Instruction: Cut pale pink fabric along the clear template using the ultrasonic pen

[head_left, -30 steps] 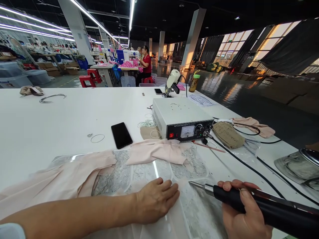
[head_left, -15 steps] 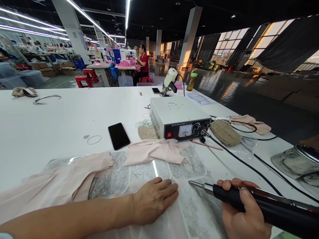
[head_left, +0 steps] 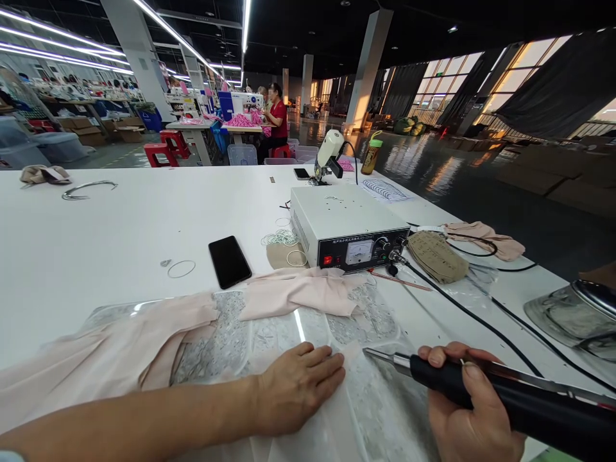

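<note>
My left hand (head_left: 298, 385) lies flat, fingers together, pressing pale pink fabric (head_left: 144, 346) on a scratched glass plate (head_left: 231, 340) at the table's near edge. My right hand (head_left: 469, 410) is wrapped around a black handheld tool (head_left: 510, 398). Its metal tip (head_left: 378, 355) points left, just right of my left fingertips and just above the fabric. A black cable (head_left: 462, 308) runs from the tool's side of the table to the white control box (head_left: 349, 228) with a dial meter.
A black phone (head_left: 229, 261), thin wire rings (head_left: 181, 269) and a tan pad (head_left: 436, 256) lie on the white table (head_left: 96, 237). A metal iron (head_left: 577, 314) sits at the right edge. Far off, a person in red (head_left: 276, 122) sits at a work table.
Hardly anything has changed. The view has shifted slightly; both hands and the tool stay in the same place.
</note>
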Demonstrator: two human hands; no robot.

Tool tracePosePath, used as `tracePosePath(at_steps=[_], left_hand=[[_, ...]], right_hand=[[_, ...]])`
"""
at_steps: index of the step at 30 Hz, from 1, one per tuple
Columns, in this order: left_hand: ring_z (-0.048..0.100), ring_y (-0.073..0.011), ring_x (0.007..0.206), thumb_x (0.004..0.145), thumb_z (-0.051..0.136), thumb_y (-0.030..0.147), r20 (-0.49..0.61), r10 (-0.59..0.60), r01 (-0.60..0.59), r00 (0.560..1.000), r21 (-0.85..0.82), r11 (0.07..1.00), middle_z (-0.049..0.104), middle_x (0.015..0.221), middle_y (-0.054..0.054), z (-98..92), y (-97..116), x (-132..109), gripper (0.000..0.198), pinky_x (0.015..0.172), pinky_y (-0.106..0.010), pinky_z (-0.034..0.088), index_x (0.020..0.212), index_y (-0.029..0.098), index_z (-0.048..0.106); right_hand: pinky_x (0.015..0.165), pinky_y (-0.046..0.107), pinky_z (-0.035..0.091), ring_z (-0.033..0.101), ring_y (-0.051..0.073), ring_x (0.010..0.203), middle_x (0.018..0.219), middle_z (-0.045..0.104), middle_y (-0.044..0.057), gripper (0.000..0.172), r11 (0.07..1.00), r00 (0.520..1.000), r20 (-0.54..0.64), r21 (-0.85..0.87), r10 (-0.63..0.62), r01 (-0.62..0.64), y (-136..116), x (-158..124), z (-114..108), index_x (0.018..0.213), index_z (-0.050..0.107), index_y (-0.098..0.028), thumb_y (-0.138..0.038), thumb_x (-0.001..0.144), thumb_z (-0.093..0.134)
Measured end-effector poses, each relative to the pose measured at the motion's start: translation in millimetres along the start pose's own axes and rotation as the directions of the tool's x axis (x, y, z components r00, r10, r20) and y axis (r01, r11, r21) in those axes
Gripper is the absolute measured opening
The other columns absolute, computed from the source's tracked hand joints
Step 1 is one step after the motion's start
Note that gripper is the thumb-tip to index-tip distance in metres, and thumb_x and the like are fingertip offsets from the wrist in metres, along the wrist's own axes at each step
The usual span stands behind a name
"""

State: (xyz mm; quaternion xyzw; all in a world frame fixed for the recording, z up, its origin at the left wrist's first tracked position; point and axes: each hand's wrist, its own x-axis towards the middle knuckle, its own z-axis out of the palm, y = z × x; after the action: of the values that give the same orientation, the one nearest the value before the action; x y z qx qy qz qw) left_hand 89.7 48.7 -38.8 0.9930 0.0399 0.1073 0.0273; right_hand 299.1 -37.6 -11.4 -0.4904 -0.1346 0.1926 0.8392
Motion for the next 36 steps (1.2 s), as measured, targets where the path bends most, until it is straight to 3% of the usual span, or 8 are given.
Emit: tracePosePath(at_steps=[19,36], left_hand=[[0.056,-0.0288,0.116,0.096,0.046,0.016,-0.005,0.002,-0.002,1.0,0.014,1.0,0.058,0.133,-0.019,0.7,0.3,-0.1,0.038,0.086,-0.039,0.044,0.131,0.003,0.051],[0.054,-0.0297,0.118,0.097,0.043,0.018,-0.027,0.011,-0.009,1.0,0.053,0.999,0.056,0.136,-0.017,0.0,1.0,-1.3,0.037,0.088,-0.038,0.045,0.129,0.002,0.053]], right_hand=[[0.071,0.043,0.05,0.055,0.015,0.067,0.076,0.06,-0.003,0.014,0.989,0.977,0.174,-0.065,-0.123,0.136,2.0,-1.6,-3.0,0.08,0.058,-0.023,-0.025,0.074,0.071],[0.07,0.04,0.052,0.055,0.014,0.064,0.075,0.059,-0.003,0.016,0.99,0.984,0.125,-0.036,-0.129,0.134,5.2,0.9,1.0,0.081,0.06,-0.023,-0.024,0.069,0.07]])
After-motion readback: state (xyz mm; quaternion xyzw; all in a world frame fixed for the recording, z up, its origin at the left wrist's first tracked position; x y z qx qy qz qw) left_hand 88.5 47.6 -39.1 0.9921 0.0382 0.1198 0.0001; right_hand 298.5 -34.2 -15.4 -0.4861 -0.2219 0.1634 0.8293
